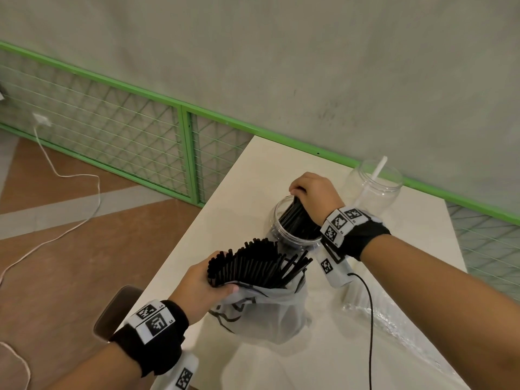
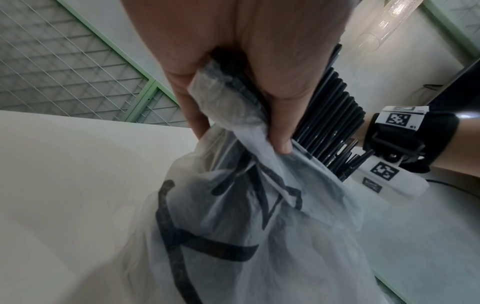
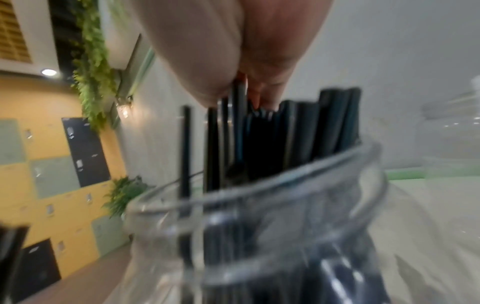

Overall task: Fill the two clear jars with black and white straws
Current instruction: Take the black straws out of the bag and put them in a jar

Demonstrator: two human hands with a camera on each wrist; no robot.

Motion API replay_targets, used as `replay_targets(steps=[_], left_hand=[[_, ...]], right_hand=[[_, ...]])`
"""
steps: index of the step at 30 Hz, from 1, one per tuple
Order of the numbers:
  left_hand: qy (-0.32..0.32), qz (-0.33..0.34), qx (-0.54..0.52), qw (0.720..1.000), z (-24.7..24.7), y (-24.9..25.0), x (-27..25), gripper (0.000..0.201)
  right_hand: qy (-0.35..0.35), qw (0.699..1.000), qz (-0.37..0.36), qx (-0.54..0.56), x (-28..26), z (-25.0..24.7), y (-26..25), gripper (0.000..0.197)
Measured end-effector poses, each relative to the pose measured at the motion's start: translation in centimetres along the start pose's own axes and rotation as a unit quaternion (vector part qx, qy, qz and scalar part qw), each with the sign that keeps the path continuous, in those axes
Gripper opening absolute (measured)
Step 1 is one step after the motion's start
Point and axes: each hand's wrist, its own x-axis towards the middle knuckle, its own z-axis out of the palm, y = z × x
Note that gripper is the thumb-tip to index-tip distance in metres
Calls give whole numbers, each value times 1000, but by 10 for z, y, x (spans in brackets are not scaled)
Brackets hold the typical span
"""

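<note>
A clear jar stands mid-table with black straws leaning inside it. My right hand is over its mouth, fingers curled round the tops of a bunch of those straws. My left hand grips the rim of a translucent plastic bag together with a fanned bundle of black straws sticking out of it; in the left wrist view the thumb pinches the bag. A second clear jar at the back right holds one white straw.
The white table has its left edge beside my left arm, above a brown floor with a white cable. A black cable runs from my right wrist across the table. Crinkled clear plastic lies at the right. A green mesh fence lines the wall.
</note>
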Motion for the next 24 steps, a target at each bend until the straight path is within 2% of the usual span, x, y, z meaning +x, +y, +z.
replay_targets(steps=[4, 7, 11, 17, 20, 22, 24], left_hand=[[6, -1, 9, 1000, 0, -1, 0, 28], [9, -3, 13, 1000, 0, 0, -2, 27], [11, -4, 17, 1000, 0, 0, -3, 27], [13, -3, 21, 1000, -2, 0, -4, 28], [2, 4, 25, 1000, -3, 2, -4, 30], [1, 3, 24, 1000, -3, 3, -4, 30], [2, 1, 23, 1000, -3, 3, -4, 29]], right_hand=[[18, 997, 77, 20, 2, -11, 11, 17], [1, 996, 84, 12, 1, -13, 15, 17], [47, 994, 95, 34, -4, -20, 20, 16], [-5, 993, 110, 49, -13, -18, 24, 23], [24, 996, 76, 32, -19, -22, 24, 33], [37, 999, 26, 23, -29, -22, 22, 38], [14, 999, -46, 7, -42, -19, 15, 47]])
